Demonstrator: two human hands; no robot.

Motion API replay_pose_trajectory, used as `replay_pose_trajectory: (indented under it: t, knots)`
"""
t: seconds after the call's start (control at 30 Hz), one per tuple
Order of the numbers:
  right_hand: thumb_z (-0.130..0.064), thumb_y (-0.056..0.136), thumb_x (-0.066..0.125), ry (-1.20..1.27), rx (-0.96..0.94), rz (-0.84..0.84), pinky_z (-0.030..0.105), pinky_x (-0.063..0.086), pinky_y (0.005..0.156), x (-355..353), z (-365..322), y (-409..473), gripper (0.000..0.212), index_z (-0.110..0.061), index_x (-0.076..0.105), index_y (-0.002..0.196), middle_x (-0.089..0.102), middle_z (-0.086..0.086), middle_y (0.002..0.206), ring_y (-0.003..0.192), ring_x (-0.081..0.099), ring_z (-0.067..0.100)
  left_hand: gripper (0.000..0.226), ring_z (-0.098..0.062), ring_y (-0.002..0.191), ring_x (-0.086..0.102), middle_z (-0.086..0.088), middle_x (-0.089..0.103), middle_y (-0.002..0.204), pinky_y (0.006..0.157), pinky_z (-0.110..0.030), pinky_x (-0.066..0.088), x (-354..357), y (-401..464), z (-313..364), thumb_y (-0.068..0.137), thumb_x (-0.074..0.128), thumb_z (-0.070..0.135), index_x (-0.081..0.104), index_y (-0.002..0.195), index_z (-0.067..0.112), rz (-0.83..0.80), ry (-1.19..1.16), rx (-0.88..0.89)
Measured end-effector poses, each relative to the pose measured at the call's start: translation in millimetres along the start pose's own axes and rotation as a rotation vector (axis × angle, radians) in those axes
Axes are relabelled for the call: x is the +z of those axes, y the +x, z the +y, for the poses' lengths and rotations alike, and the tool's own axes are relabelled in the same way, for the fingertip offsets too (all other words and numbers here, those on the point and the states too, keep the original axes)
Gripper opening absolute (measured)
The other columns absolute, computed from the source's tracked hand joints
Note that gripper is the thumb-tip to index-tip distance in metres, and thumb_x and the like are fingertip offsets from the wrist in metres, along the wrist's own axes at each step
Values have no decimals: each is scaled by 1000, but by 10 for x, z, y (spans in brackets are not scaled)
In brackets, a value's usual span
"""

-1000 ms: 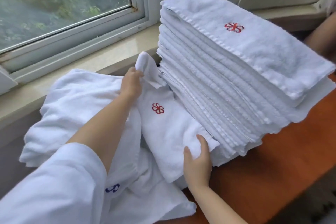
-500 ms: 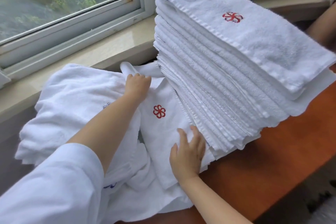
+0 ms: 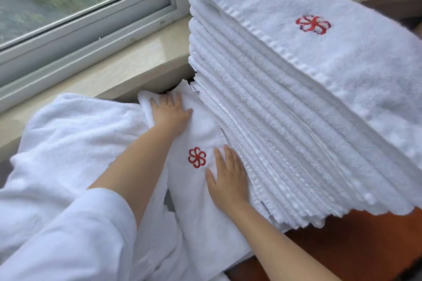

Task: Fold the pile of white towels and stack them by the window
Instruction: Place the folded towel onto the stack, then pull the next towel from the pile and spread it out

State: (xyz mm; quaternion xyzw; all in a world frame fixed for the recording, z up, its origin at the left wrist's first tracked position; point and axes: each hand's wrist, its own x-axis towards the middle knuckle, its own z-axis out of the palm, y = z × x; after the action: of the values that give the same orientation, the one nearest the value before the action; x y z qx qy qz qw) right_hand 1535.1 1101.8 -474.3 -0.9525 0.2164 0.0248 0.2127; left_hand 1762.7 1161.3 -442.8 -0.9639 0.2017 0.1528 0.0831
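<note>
A tall stack of folded white towels (image 3: 285,102) stands at the right beside the window, its top towel bearing a red flower emblem. Against its left side lies a narrow folded white towel (image 3: 205,207) with the same red emblem. My left hand (image 3: 170,112) presses flat on the far end of that towel, fingers straight. Near the emblem, my right hand (image 3: 228,178) lies flat on the towel's right edge, touching the stack's side. A loose pile of unfolded white towels (image 3: 75,143) spreads out at the left under my left arm.
The stone window sill (image 3: 127,64) and the white window frame (image 3: 91,29) run along the back. The orange-brown table top (image 3: 342,246) shows at the bottom right, below the stack. My white sleeve (image 3: 64,242) fills the lower left.
My left hand let go of the lifted towel corner and now presses it flat. My right hand slid up from the towel's near end to beside the emblem. The camera has moved closer.
</note>
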Motion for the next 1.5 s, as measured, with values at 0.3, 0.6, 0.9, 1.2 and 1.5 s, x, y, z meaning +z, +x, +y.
replay_pose_trajectory:
  t: [0.3,0.6,0.9,1.2,1.5]
  knots:
    - [-30,90,34,-92,-70,4,36,35,111,-79,-46,9,53,-8,59,132,52,11,142,131,51,26,50,-33,142,25,-15,29,153,113,-59,13,-158,-175,66,101,24,35,23,151,31,-60,51,78]
    - [-25,98,47,620,23,-2,35,41,96,-763,-1007,-191,29,-10,62,117,61,7,120,116,51,26,51,-22,119,54,1,57,133,81,-29,41,-877,-1549,-739,90,37,5,53,133,27,130,-212,-51]
    - [-21,97,44,431,-407,26,39,38,93,-782,-1629,-821,23,-6,61,103,54,11,113,106,49,28,47,-36,122,45,-13,48,133,91,-46,43,-700,-2704,-1453,85,47,17,46,132,18,294,-402,-537]
    - [-17,99,44,948,-382,178,20,39,75,-1041,-1740,-1354,8,-11,49,103,57,-5,95,84,53,2,29,-40,112,45,-18,42,113,84,-37,39,-655,-2959,-1565,95,39,15,57,117,13,451,-625,-363]
    - [-44,81,72,777,-366,-49,37,27,116,-1345,-1830,-1022,100,-31,5,155,13,-11,160,146,20,11,17,-14,63,43,1,51,70,61,-29,34,-1393,-3327,-1488,88,46,4,52,86,20,1014,-1208,-14]
